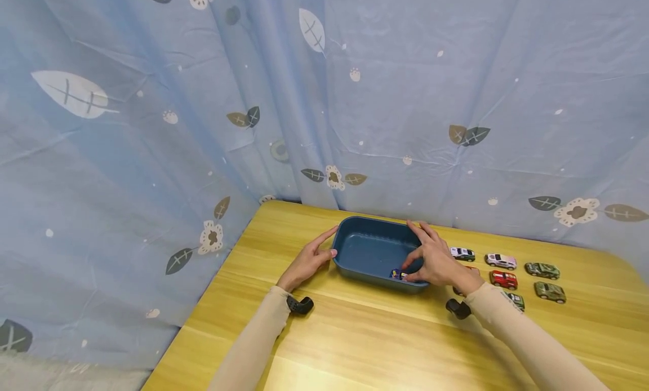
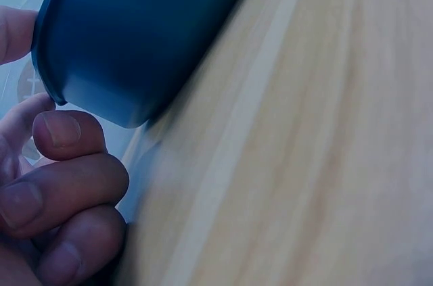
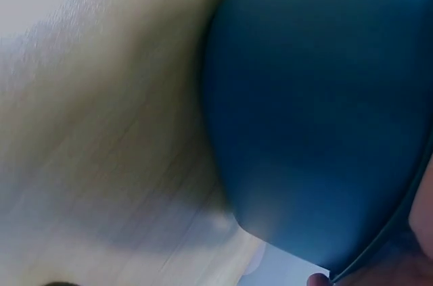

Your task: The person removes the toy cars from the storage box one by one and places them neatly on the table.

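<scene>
A dark blue rectangular plastic tub [image 1: 377, 247] stands on the table. My left hand [image 1: 306, 261] is at its left end, thumb and index finger touching the rim. In the left wrist view, the other fingers [image 2: 81, 178] are bent beside the tub wall [image 2: 135, 42]. My right hand [image 1: 433, 258] reaches over the right end and pinches a small purple-and-yellow toy car [image 1: 398, 274] between thumb and index finger, low inside the near right corner. Its other fingers lie along the far rim. In the right wrist view the tub wall [image 3: 311, 117] hides the car.
Right of the tub, several toy cars stand in rows on the wooden table [image 1: 355, 340]: a white one [image 1: 462, 254], a pink-white one [image 1: 501, 261], a red one [image 1: 503, 279], and green ones [image 1: 542, 270]. My right forearm partly covers some. A blue patterned curtain [image 1: 395, 98] hangs behind.
</scene>
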